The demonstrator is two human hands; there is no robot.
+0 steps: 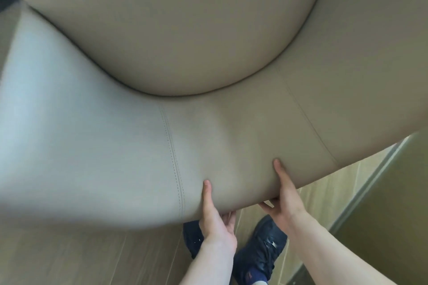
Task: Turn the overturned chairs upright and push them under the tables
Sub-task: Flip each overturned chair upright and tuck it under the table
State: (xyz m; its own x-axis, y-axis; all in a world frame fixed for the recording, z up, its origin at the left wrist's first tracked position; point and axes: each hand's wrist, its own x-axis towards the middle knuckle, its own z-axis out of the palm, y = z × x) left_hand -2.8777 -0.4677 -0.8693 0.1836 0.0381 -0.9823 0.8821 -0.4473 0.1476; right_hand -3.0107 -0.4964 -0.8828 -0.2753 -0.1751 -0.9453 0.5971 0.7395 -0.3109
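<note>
A beige upholstered chair (208,53) fills almost the whole view, its round seat cushion above and its curved backrest (115,157) sweeping across the middle. My left hand (215,217) grips the backrest's top edge, thumb on the inner face and fingers tucked behind. A short way to the right, my right hand (283,194) holds the same edge the same way. The chair's legs and the tables are hidden.
Light wooden floor (81,257) shows under the chair. My two dark blue shoes (259,252) stand right behind the backrest. A beige panel with a pale metal edge (382,203) rises at the right, close to my right arm.
</note>
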